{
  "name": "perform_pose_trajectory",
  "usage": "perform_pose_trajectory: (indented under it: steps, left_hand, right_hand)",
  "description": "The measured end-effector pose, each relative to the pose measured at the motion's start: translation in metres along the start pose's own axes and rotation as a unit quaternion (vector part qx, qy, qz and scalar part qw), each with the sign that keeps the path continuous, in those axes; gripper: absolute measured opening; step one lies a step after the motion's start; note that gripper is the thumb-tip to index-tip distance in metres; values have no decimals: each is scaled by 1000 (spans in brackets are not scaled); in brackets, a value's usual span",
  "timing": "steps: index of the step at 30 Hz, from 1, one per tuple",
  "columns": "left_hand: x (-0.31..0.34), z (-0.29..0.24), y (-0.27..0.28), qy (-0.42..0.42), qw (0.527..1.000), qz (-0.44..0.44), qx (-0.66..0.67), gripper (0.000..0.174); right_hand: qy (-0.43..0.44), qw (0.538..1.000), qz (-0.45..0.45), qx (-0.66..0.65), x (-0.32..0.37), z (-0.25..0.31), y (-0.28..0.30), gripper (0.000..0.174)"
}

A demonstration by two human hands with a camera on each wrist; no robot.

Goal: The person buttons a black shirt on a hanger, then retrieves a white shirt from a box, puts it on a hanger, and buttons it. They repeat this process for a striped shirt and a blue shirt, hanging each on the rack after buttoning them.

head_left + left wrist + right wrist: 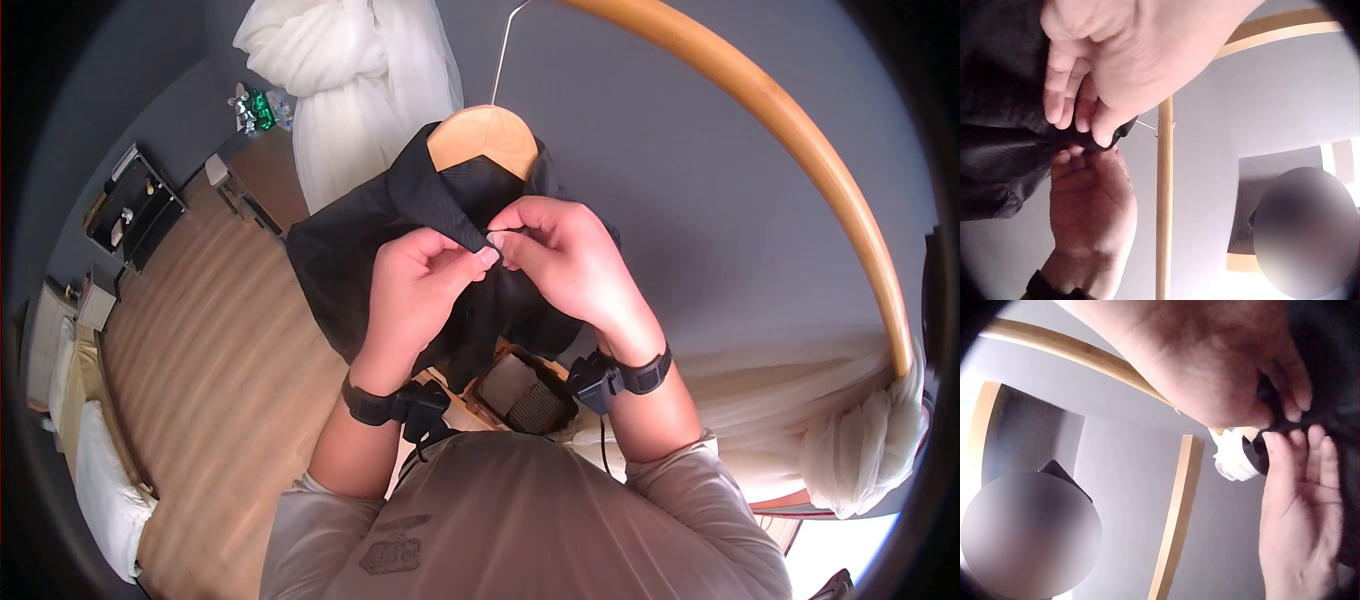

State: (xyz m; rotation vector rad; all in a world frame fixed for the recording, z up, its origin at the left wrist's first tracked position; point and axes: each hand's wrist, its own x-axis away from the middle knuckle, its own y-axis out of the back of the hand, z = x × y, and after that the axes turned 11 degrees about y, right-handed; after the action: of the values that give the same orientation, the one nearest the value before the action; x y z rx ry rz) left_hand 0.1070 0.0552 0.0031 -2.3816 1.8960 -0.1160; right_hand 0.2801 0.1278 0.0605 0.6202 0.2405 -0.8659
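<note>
A black collared shirt (345, 245) hangs on a wooden hanger (484, 138) in front of me. With thumb and fingers, my left hand (412, 290) pinches the shirt's front edge just below the collar tip. My right hand (575, 262) pinches the cloth right beside it, and the fingertips of both hands nearly meet. In the left wrist view, dark cloth (997, 144) bunches between the fingers and runs off in folds. The right wrist view shows the collar (1256, 454) near both thumbs; any button there is hidden by the fingers.
A curved wooden rail (790, 125) carries the hanger's metal hook. White sheer curtain (345, 110) hangs behind on the left. Below the shirt sits a box (520, 390) with folded cloth. A bed (105, 490) and a dark shelf (135, 205) stand far left.
</note>
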Motion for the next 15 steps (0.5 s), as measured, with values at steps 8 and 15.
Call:
perform_pose_trajectory:
  steps: [8, 15]
  left_hand:
    - [16, -13, -9, -166, 957, -136, -195, 13]
    - [29, -24, -19, -193, 951, -138, -198, 11]
  right_hand:
    - [52, 998, -13, -14, 10, -1, -4, 16]
    - [66, 997, -23, -34, 9, -10, -3, 11]
